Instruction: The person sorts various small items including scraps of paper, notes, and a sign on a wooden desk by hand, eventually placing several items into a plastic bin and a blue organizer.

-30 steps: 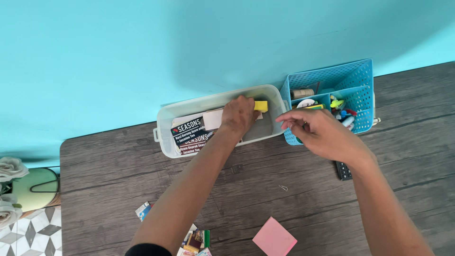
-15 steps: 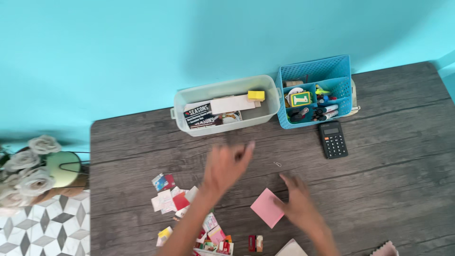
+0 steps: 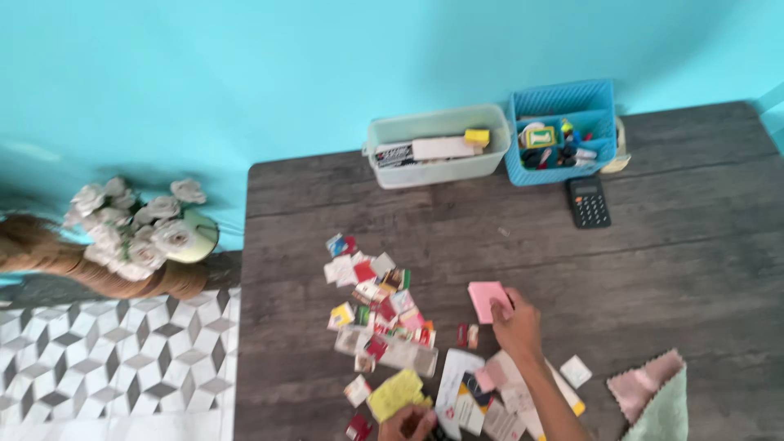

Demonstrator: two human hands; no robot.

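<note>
Head view: our right hand pressed curled fingers onto the pink sticky pad, while our left hand pinched the yellow note among scattered cards.

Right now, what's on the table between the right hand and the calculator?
Head view: only bare table lies between the right hand, on the pink notepad, and the calculator.
</note>
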